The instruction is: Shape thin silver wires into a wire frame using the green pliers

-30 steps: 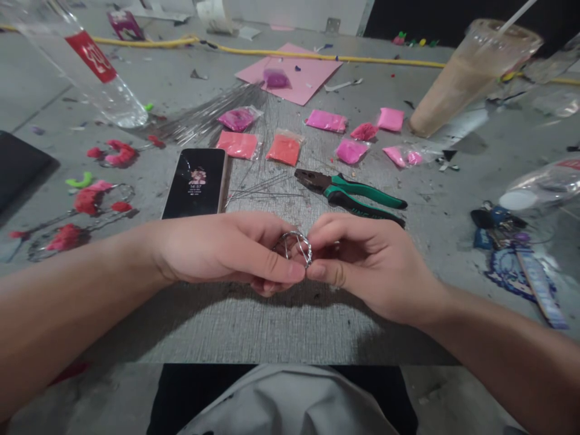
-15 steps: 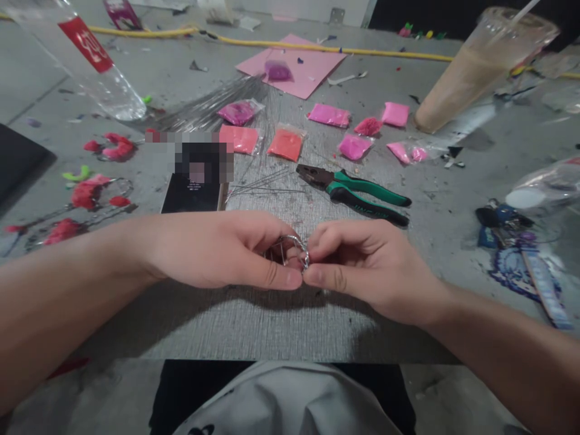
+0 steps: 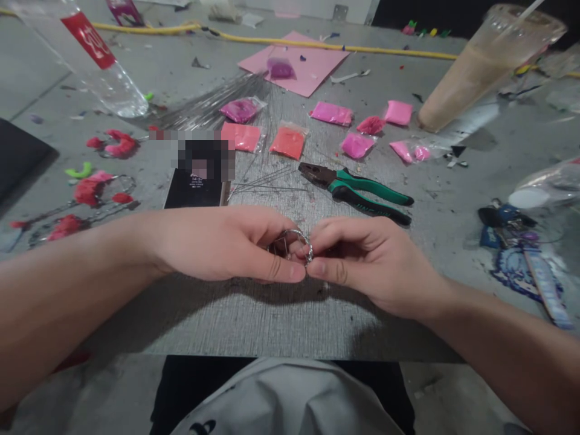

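Both hands meet over the front part of the grey table (image 3: 281, 332). Between them is a small ring of twisted silvery wire (image 3: 309, 246). My left hand (image 3: 235, 244) is closed on the ring's left side, with thumb and fingers around it; part of the wire is hidden behind them. My right hand (image 3: 371, 260) pinches the right edge of the ring between thumb and forefinger. Just beyond the hands lie green-and-black pliers (image 3: 357, 190) and a few loose straight wires (image 3: 267, 186). A dark phone (image 3: 197, 181) lies past my left hand.
Several pink and red packets (image 3: 289, 140) lie farther back, near a bundle of thin wires (image 3: 217, 103). A water bottle (image 3: 90, 54) stands back left, a tall drink cup (image 3: 484, 69) back right. Red fuzzy wire pieces (image 3: 88, 190) are at left, keys (image 3: 502, 220) at right.
The view has shifted slightly. Both hands keep hold of the wire ring, which appears a little turned between the fingers. The objects on the table lie as before.
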Motion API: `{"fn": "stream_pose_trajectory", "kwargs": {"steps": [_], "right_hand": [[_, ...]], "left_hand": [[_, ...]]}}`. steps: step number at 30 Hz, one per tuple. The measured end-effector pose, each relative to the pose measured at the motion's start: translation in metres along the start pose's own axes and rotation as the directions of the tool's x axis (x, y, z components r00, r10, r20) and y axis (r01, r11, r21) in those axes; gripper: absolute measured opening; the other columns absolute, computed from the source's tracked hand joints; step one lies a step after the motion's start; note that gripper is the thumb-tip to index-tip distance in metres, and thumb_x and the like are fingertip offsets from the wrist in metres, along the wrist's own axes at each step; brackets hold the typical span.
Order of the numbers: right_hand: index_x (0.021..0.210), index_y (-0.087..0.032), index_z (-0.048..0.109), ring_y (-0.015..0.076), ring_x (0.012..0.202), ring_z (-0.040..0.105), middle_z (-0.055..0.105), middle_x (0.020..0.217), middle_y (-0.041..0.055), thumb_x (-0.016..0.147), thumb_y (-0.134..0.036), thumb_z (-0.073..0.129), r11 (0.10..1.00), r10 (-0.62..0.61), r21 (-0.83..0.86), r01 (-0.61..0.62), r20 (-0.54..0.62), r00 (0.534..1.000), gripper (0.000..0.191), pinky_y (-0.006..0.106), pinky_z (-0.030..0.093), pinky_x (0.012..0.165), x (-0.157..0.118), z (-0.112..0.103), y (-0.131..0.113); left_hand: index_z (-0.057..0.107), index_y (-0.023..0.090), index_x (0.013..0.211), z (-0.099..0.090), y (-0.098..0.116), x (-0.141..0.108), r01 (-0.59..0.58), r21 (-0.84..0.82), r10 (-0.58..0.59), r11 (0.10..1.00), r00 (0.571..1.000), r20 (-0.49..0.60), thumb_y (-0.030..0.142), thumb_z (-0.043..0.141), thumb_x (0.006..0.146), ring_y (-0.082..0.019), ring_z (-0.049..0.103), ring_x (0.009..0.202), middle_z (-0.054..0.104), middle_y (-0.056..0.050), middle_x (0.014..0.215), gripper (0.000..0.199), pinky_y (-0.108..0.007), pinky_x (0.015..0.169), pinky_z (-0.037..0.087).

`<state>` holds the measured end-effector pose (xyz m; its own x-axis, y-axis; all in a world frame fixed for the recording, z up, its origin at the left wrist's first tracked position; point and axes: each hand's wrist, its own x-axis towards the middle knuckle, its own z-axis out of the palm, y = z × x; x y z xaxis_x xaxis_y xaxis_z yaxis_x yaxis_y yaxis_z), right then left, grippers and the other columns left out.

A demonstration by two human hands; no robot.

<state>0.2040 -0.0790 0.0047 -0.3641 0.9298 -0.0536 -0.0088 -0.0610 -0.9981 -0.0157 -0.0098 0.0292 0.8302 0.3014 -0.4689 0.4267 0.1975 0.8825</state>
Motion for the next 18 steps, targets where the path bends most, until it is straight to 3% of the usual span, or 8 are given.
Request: {"fn": "stream_pose_trajectory", "kwargs": {"steps": [7,10,18], "right_hand": [[0.072,-0.020,0.076,0.0112,0.059,0.059,0.071,0.073,-0.0002,0.079,-0.029,0.094,0.996,0.073,-0.045,-0.071,0.031,0.997,0.021,0.027,0.051,0.056,0.0002,-0.0001,-0.0059],[0.074,-0.020,0.075,0.0116,0.061,0.059,0.071,0.073,-0.0002,0.081,-0.030,0.092,0.993,0.064,-0.097,-0.060,0.038,0.997,0.021,0.026,0.048,0.056,0.0008,-0.0020,-0.0049],[0.077,-0.020,0.063,0.0093,0.063,0.049,0.060,0.074,-0.0032,0.091,-0.020,0.077,0.908,-0.104,-0.378,0.182,0.216,0.971,0.019,0.024,0.039,0.056,0.0007,-0.0075,-0.0051]], "left_hand": [[0.064,0.020,0.076,0.0008,0.0019,0.0006,0.025,0.056,-0.025,0.998,1.000,0.001,0.051,0.071,0.092,-0.014,0.044,0.065,0.048,-0.001,0.072,0.036,-0.023,0.056,0.031],[0.065,0.020,0.078,-0.0001,0.0014,0.0001,0.039,0.100,-0.037,0.994,0.999,-0.019,0.051,0.069,0.094,-0.014,0.044,0.064,0.049,-0.001,0.072,0.035,-0.023,0.055,0.030],[0.065,0.020,0.072,0.0057,0.0037,-0.0006,-0.004,0.123,0.013,0.992,0.997,-0.073,0.041,0.071,0.092,-0.013,0.049,0.064,0.054,0.000,0.070,0.029,-0.020,0.057,0.037]]}}
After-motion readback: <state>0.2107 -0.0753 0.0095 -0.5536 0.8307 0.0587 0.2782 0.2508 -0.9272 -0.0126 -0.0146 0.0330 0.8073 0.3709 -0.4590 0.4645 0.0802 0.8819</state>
